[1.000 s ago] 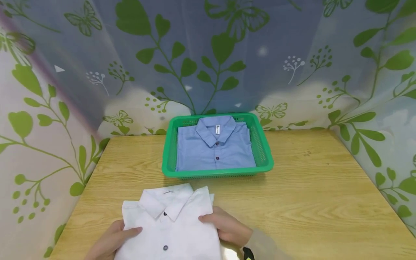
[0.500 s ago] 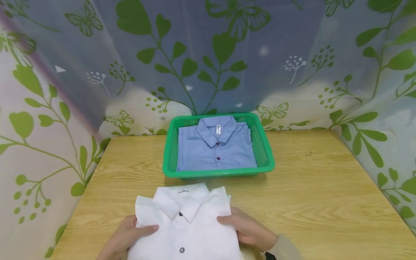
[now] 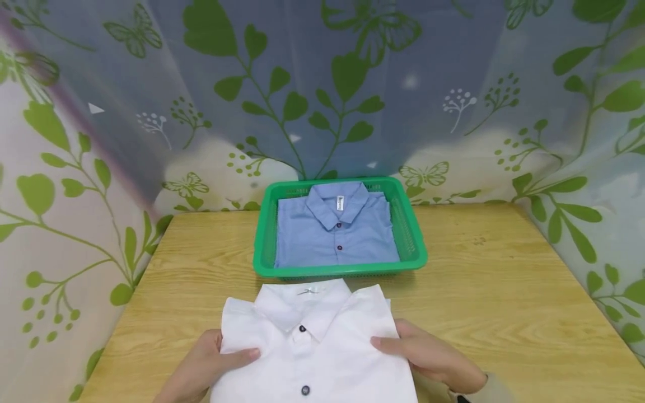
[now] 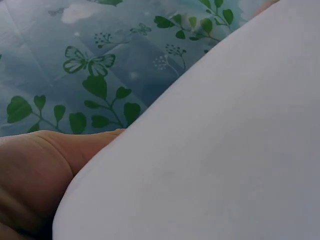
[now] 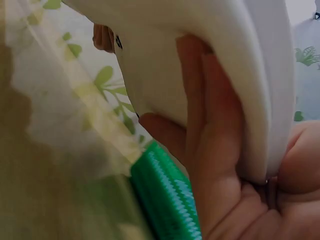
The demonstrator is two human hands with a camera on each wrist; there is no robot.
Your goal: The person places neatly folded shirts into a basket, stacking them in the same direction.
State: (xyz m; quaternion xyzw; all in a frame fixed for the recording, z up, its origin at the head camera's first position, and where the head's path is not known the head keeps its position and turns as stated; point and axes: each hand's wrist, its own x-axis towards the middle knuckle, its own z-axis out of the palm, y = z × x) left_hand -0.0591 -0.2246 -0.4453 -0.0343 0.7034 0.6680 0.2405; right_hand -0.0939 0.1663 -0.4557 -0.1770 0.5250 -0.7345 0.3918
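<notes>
A folded white shirt (image 3: 342, 358) with a collar and dark buttons is held up by its two sides, in front of the basket. My left hand (image 3: 206, 361) grips its left side, thumb on the front and fingers behind. On the other side my right hand (image 3: 428, 352) pinches the edge the same way; the right wrist view shows its fingers (image 5: 215, 110) spread under the cloth. White cloth (image 4: 215, 140) hides most of the left hand in the left wrist view. Just beyond, a folded blue shirt (image 3: 307, 240) lies collar up in a green plastic basket (image 3: 415, 246).
The basket stands at the back middle of a wooden table (image 3: 504, 291). A patterned curtain (image 3: 418, 84) with leaves and butterflies hangs behind the table and along both sides.
Both hands have carried the white shirt to the right and slightly toward the basket. Its collar now comes up close to the basket's front rim. The blue shirt stays in place.
</notes>
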